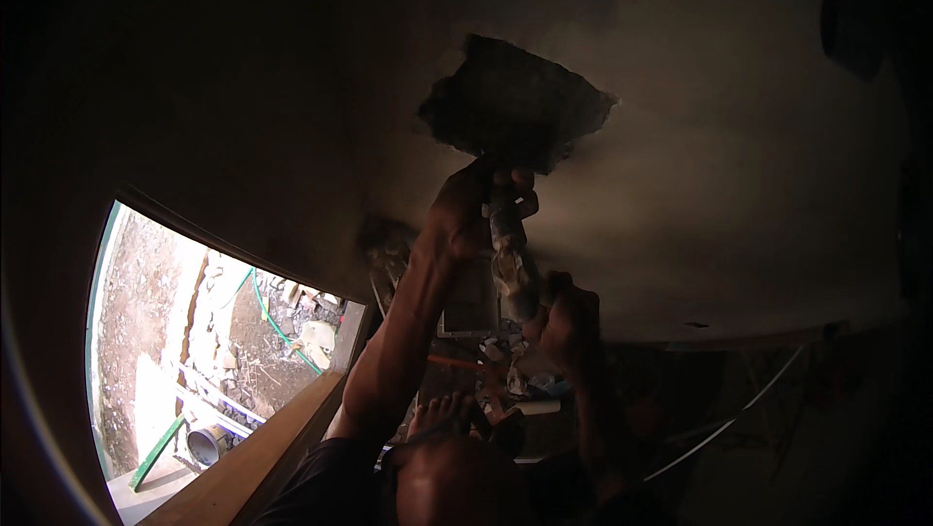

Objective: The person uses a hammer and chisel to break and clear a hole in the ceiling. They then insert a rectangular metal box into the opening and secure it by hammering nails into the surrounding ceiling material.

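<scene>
Gripping a plaster-caked tool (510,263) w/ both hands, its top at the rough hole (515,103) broken into the wall.
Left hand (466,210) wraps the upper shaft just below the hole; right hand (569,317) clenches the lower end. Step looks like chipping at the hole's edge; next strike needs a steady aim. Window (214,351) lower left, rubble outside.

Site: dim interior of a building under construction or renovation. Evidence: bare grey plastered wall (739,186) with a rough, jagged hole broken into it (510,103). Unglazed opening with a plain wooden frame (255,458) looks onto bare brown earth outside, with scattered rubble (219,346), a green hose (277,327) and a grey plastic pipe section (206,443). Debris litters the floor (505,370).
</scene>
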Tool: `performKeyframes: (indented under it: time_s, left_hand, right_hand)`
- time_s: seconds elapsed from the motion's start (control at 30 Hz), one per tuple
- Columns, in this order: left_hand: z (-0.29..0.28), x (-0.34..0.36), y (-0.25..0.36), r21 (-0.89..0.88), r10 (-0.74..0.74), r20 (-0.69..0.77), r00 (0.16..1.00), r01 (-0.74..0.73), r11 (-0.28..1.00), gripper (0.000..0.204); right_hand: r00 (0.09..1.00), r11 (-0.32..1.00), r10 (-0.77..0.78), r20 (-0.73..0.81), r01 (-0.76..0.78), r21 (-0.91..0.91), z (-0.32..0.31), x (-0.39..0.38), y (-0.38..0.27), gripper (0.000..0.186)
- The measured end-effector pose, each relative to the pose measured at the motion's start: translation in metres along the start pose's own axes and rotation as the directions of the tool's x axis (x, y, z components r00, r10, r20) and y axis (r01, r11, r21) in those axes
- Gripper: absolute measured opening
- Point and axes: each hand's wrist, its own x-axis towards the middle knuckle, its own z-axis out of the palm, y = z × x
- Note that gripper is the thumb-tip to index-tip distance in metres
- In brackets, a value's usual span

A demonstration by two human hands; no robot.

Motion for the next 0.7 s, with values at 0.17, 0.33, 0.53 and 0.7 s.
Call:
performKeyframes:
  time_s: [0.17, 0.33, 0.53, 0.7]
  left_hand:
    - [-0.006, 0.005, -0.005, 0.107, 0.006, -0.002, 1.0, -0.006, 0.994, 0.033]
    - [-0.026, 0.007, 0.014, 0.254, 0.0, 0.104, 0.995, -0.027, 0.967, 0.033]
    - [0.0, 0.001, -0.008, 0.261, -0.014, -0.007, 1.0, 0.015, 0.965, 0.023]
    - [0.0, -0.002, -0.02, 0.132, 0.05, 0.021, 0.999, -0.052, 0.99, 0.012]
  right_hand:
    - [0.897, 0.899, -0.439, -0.06, 0.437, -0.041, -0.011, -0.003, 0.004, 0.025]
    - [0.983, 0.968, -0.171, 0.07, 0.18, -0.172, 0.011, -0.003, 0.009, 0.028]
    - [0.923, 0.868, -0.385, 0.012, 0.366, -0.336, -0.003, -0.014, 0.004, 0.033]
    - [0.974, 0.962, -0.216, -0.068, 0.201, -0.183, 0.0, -0.032, 0.014, 0.05]
